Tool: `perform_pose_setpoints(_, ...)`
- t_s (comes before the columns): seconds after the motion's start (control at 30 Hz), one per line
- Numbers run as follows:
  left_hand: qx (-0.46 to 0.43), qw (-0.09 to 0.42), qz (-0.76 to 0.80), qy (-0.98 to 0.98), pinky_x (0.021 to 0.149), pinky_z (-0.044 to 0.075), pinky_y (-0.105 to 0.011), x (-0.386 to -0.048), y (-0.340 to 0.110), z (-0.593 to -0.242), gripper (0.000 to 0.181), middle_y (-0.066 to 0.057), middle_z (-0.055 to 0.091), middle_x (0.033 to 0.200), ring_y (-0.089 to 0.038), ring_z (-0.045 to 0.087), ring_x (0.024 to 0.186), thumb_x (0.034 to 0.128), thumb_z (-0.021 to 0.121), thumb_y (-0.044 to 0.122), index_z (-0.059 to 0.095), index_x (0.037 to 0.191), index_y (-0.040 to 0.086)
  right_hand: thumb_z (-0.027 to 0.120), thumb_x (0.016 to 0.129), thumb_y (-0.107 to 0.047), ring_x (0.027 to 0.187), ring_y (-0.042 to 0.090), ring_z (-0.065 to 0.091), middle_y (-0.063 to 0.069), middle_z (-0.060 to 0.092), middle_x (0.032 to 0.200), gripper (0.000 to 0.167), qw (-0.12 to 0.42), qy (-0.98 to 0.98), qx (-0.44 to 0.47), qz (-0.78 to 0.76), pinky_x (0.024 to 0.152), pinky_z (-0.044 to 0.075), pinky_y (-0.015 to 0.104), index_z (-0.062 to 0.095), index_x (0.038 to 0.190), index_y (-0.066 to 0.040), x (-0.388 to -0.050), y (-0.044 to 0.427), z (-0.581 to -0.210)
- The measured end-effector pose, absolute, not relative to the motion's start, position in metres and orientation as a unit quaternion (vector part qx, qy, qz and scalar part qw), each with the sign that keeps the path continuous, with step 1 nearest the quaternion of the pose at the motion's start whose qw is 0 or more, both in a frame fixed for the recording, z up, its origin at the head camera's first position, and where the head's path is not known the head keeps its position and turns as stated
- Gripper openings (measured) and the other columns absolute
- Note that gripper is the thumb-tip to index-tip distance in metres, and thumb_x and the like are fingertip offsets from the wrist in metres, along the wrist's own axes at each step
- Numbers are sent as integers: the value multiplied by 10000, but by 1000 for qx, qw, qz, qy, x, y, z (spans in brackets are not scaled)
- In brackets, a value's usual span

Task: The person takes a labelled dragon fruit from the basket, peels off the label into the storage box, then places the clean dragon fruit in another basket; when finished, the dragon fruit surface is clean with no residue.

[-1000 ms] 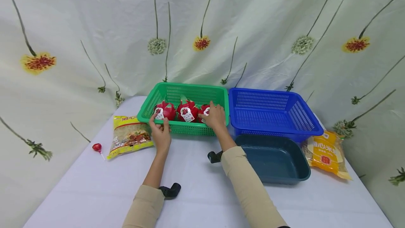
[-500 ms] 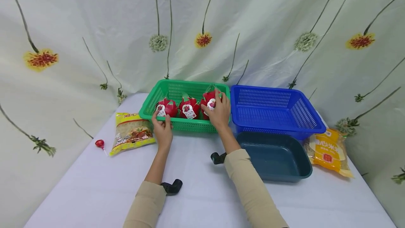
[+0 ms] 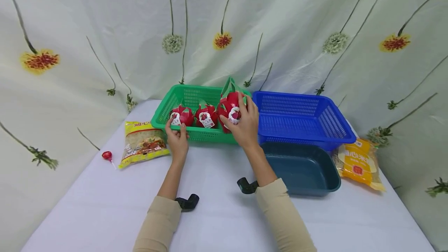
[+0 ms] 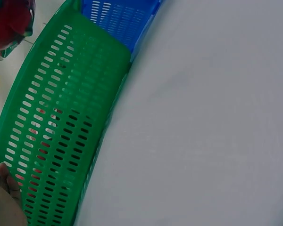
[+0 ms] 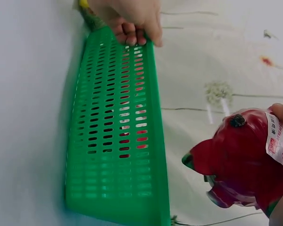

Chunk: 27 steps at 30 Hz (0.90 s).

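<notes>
My right hand [image 3: 247, 123] grips a red dragon fruit [image 3: 229, 102] with green leaf tips and a white label. The fruit is raised over the front right of the green basket [image 3: 217, 137]; the right wrist view shows it apart from the rim. Two more labelled dragon fruits, one at the left [image 3: 186, 117] and one in the middle [image 3: 210, 112], sit inside. At the front left rim, my left hand [image 3: 177, 139] holds the basket, its curled fingers against the outer wall in the right wrist view.
A blue basket [image 3: 290, 141] adjoins the green one, with a dark teal tub [image 3: 304, 191] before it. An orange bag [image 3: 360, 166] lies far right. Left of the green basket are a yellow bag [image 3: 145, 145] and a red lollipop [image 3: 107, 156]. A flowered cloth [image 3: 140, 18] hangs behind.
My right hand has taken the rightmost dragon fruit and lifted it from inside the green basket to above its rim. My left hand keeps its place on the rim.
</notes>
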State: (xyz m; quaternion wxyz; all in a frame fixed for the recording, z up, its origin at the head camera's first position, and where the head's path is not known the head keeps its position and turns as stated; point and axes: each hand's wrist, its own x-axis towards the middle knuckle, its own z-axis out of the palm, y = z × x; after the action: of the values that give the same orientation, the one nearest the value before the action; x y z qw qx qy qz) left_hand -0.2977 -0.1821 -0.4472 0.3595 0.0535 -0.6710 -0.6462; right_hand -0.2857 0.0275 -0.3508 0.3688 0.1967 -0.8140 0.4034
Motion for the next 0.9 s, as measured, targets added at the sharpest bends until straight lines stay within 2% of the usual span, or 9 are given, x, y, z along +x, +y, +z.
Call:
perform_pose_setpoints(0.27,56,369,-641,-671,539,441,-152,-298,-189,-444,508,-30,489,706,-46,507,559,946,520,271,331,1371,67,767,755,-300,1276,251,292,134,353,1403,793,284,-820,255,426,823,496,420,373,1421,-128,-222,47,-365)
perform_pose_setpoints(0.47,71,369,-629,-681,516,383,-159,-298,-188,-445,497,-17,455,666,-57,451,546,947,523,260,334,1372,85,799,719,-275,1256,230,324,90,375,1393,791,192,-832,300,425,786,517,376,415,1402,-167,-183,62,-390)
perform_pose_setpoints(0.63,80,366,-620,-690,506,357,-165,-300,-184,-446,506,-8,426,661,-55,420,543,941,532,284,340,1373,104,810,701,-296,1272,228,309,80,357,1410,801,152,-838,325,411,798,513,372,427,1395,-185,-176,68,-407)
perform_pose_setpoints(0.8,80,366,-624,-686,501,366,-168,-300,-182,-448,493,-9,433,657,-58,431,537,941,538,258,349,1370,103,792,708,-362,1278,234,305,85,355,1412,802,137,-832,378,382,856,478,414,426,1394,-166,-181,71,-421)
perform_pose_setpoints(0.9,78,368,-625,-684,500,375,-169,-301,-183,-447,496,-14,441,659,-59,443,534,940,539,262,353,1371,99,779,715,-388,1275,211,310,45,359,1413,820,110,-828,392,385,863,473,412,399,1409,-174,-186,71,-423)
